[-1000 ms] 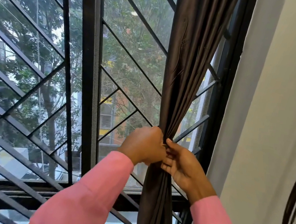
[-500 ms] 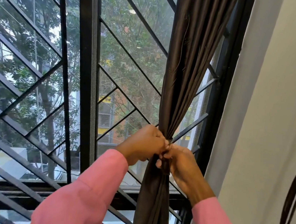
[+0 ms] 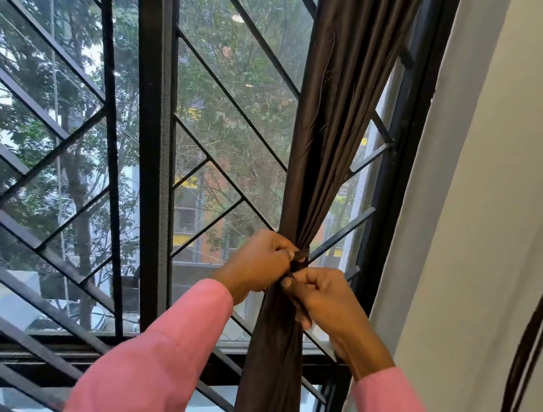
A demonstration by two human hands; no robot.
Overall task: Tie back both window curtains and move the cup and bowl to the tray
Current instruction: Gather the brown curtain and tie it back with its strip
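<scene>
Both the left hand (image 3: 264, 262) and right hand (image 3: 317, 293) pinch a tie (image 3: 301, 255) around the gathered curtain (image 3: 333, 145) at 5 o'clock, the knot seemingly unfinished; cup, bowl and tray are out of view.

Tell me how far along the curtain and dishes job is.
Done: the brown curtain is gathered into a bunch at the window's right side. In hand: the left hand and right hand are closed on a tie at its waist. Left: no second curtain, cup, bowl or tray is in view.

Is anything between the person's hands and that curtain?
Nothing visible. The left hand and right hand are both closed on the gathered curtain at its pinched waist, in front of the window bars.
</scene>
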